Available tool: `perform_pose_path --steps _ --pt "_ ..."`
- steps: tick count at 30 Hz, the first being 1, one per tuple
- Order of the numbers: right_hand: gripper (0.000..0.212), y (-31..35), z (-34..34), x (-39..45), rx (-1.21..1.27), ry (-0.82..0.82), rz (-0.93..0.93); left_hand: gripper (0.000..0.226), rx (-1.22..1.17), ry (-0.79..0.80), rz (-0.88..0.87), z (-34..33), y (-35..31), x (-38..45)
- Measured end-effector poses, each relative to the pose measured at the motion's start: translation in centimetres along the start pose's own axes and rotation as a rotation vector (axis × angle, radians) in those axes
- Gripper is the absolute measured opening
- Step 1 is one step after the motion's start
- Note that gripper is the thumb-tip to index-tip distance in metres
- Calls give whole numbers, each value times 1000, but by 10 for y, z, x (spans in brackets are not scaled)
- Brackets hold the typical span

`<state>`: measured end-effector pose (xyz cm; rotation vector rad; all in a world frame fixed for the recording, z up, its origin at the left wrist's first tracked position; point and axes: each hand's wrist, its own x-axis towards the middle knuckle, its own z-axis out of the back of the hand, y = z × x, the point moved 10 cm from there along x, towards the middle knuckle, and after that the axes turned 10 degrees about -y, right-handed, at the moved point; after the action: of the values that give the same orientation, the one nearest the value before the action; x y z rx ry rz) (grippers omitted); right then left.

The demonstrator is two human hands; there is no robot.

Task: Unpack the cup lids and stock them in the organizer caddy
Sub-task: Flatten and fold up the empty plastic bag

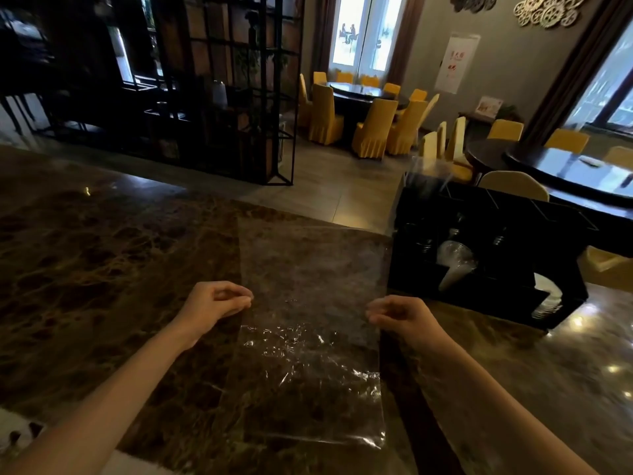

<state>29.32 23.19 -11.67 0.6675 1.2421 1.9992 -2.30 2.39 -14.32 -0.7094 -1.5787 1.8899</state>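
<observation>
Dark brown marble counter (102,255) in foreground. Black metal lattice shelving (205,87) stands on the floor beyond it. Round dark dining table (363,92) ringed by yellow-covered chairs (373,130) near bright windows (364,32).

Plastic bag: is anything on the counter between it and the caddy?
Nothing visible. The clear plastic bag, pinched at its side edges by the left hand and right hand, has bare marble counter up to the black organizer caddy at right.
</observation>
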Motion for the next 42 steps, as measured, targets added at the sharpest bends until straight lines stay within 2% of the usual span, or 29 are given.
perform_pose_path --steps 3,6,10,14,18,22,27,34,36,40,42 --pt "13 1 3 -1 -60 -61 58 20 66 -12 -67 2 -5 -1" --pt "14 -2 5 -3 -122 -105 83 20 204 -45 -173 5 -15 -1" --pt "17 -11 0 -10 -156 -108 77 22 182 -20 -199 3 -15 -1" --pt "31 -3 -2 -17 -159 -139 129 19 210 -16 -226 -1 -8 -1" --pt "37 8 -5 -26 -277 -125 267 18 203 -16 -203 0 2 0" --pt "32 23 -17 -42 -441 -121 479 18 355 -45 -350 -2 -9 -5" --pt "40 22 -35 -67 -635 -127 657 22 476 -34 -415 0 -8 -10" --pt "34 7 -53 -87 -731 -86 770 26 623 14 -562 -3 -5 -29" --pt "37 5 -55 -90 -731 -91 773 24 647 23 -576 -3 -3 -32" --pt "53 -4 -46 -79 -583 -104 508 25 653 25 -551 -5 2 -34" --pt "51 -4 -45 -76 -534 -105 463 29 628 20 -545 -4 1 -34"
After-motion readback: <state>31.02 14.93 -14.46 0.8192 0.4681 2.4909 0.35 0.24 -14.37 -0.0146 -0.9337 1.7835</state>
